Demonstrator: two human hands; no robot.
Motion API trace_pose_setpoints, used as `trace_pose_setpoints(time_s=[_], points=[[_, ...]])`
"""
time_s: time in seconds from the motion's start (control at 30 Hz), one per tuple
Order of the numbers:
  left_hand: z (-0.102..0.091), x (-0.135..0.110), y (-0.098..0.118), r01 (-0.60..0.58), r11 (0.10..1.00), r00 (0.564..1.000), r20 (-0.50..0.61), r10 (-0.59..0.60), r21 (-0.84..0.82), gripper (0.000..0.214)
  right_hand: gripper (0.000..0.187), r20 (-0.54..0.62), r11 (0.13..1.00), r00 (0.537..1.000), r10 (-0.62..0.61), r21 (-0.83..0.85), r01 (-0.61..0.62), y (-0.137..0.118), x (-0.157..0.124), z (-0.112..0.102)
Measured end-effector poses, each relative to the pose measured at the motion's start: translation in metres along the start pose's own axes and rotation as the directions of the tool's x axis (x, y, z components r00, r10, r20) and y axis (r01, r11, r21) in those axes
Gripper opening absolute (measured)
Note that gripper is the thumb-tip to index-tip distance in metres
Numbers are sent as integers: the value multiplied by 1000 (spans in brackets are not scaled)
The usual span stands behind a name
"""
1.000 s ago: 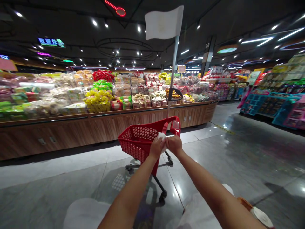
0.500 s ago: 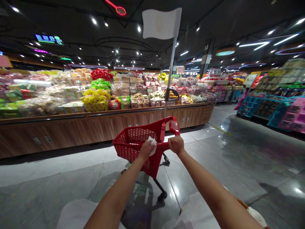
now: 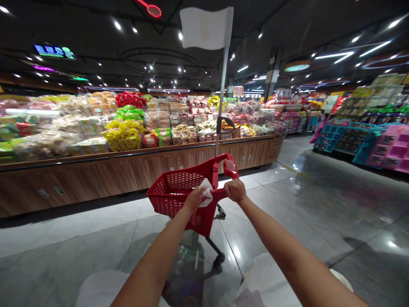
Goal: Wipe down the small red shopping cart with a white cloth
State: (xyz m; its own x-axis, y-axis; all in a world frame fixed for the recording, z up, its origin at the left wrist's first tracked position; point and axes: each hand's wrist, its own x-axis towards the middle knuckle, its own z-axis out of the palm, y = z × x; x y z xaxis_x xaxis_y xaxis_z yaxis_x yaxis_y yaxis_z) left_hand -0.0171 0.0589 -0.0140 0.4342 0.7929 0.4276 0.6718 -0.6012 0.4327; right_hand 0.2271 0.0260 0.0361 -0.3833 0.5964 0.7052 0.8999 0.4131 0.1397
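Observation:
A small red shopping cart with a perforated basket stands in front of me, turned partly to the left. My right hand is wrapped round its red handle. In my left hand is a crumpled white tissue, held at the near edge of the basket beside the handle. A pole rises from the cart and carries a white flag. No goods show in the visible part of the basket.
A long wood-panelled counter piled with bagged goods runs across behind the cart. Yellow packets lie near its front edge. Teal and pink display racks stand at the right. Grey shiny floor lies around the cart.
The view has shifted slightly, so the counter, flag and cart sit a little further left. The tissue appears more spread out above my left fingers. My right hand keeps its hold on the handle.

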Motion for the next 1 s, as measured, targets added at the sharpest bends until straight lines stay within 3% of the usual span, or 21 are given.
trace_pose_setpoints(time_s=[0.1,0.17,0.37,0.43,0.53,0.77,0.87,1.0], points=[[-8,-17,-26,78,997,996,-35,-77,12,29,36,-40,1000,999,7,9,-7,1,-3,2],[-4,-19,-20,82,996,994,-73,-83,-21,24,36,-62,1000,998,21,6,-20,0,-4,3],[26,14,65,-76,992,987,-148,60,-105,31,35,-89,1000,996,26,3,-26,-3,-4,5],[27,21,79,-103,992,989,-114,94,-70,32,34,-91,1000,996,26,6,-25,-3,-3,6],[18,19,69,-145,987,988,-67,140,-71,34,34,-88,1000,996,21,11,-20,-3,-3,7],[-1,-16,2,-60,996,987,-150,51,-59,28,32,-131,999,991,5,33,-1,-6,-1,6],[3,-15,9,-59,997,979,-197,49,-42,22,32,-166,999,985,38,37,-32,-11,-1,7],[18,3,51,-85,996,974,-212,79,-21,25,32,-158,998,987,42,54,-33,-16,0,8]])
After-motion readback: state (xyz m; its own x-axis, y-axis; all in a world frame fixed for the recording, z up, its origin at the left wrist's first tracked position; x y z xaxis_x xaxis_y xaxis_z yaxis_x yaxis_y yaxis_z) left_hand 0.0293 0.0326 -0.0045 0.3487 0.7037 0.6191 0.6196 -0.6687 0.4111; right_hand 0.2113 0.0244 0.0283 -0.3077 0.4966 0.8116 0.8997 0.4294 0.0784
